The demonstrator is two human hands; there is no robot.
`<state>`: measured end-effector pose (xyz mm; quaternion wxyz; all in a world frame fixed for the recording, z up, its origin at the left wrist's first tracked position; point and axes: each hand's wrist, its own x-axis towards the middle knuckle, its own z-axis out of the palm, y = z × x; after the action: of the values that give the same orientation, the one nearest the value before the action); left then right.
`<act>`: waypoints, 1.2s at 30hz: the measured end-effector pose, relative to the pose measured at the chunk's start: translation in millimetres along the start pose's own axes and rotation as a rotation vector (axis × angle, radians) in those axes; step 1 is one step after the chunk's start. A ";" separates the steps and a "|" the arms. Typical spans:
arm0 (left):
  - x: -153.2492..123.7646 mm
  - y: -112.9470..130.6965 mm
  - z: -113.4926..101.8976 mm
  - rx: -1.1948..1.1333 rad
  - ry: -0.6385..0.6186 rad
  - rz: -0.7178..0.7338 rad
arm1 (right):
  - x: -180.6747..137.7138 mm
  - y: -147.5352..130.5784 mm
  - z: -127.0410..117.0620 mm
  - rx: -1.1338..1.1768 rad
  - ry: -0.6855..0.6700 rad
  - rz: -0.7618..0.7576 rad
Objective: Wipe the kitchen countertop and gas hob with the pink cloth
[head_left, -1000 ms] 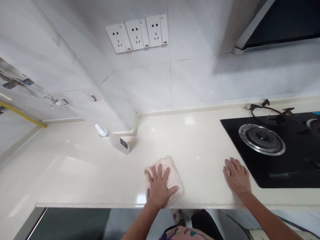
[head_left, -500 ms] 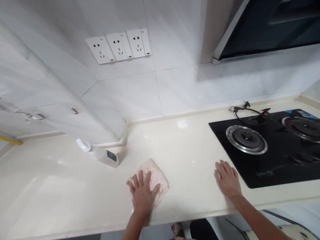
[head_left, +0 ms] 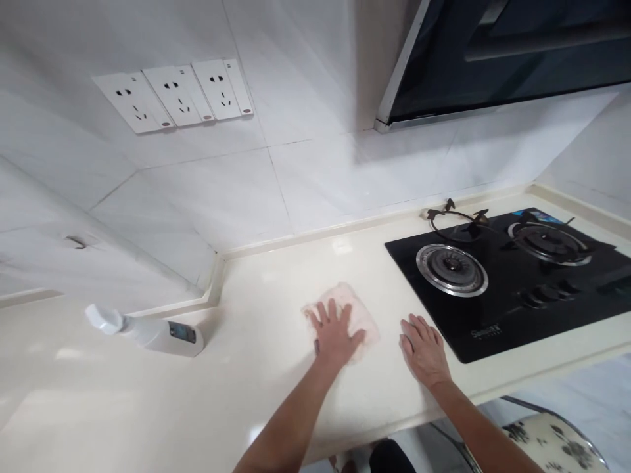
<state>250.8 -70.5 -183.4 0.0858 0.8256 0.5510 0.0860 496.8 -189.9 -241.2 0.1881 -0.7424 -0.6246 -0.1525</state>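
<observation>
Pink cloth (head_left: 353,301) lies bunched flat on the cream tabletop (head_left: 266,282), about midway along it and closer to the front edge than to the wall. The left hand (head_left: 335,332) rests palm-down on the cloth's nearer half, fingers spread and pointing toward the wall. Its grip is wide and flat, pressing rather than closed around anything. The cloth shows beyond the fingertips and to the right of the thumb, its longer side running roughly left to right. The right hand (head_left: 424,341) lies just beside it to the right, also splayed flat on the bare tabletop and holding nothing, between the cloth and the near left corner of the black hob (head_left: 517,295). Of the two, only the left is on the cloth. Well apart toward the left edge, a white spray bottle (head_left: 158,334) lies on its side — nozzle pointing left.
</observation>
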 end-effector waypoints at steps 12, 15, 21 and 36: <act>-148.1 -97.5 -6.5 0.161 0.206 0.117 | -0.1 -4.3 -2.6 0.032 -0.080 0.057; -128.4 -129.2 -23.5 0.193 0.234 -0.140 | 0.9 -5.4 -2.1 0.032 -0.091 0.070; -28.6 -112.8 -33.2 0.095 0.227 -0.401 | 2.2 -5.2 -0.9 0.043 -0.093 0.072; 16.9 36.9 41.2 -0.045 0.058 0.298 | 1.0 -1.1 3.5 0.096 -0.057 0.064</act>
<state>300.0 -70.7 -213.8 0.0745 0.8933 0.4226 0.1338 495.8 -187.2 -243.7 0.2103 -0.7562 -0.6123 -0.0953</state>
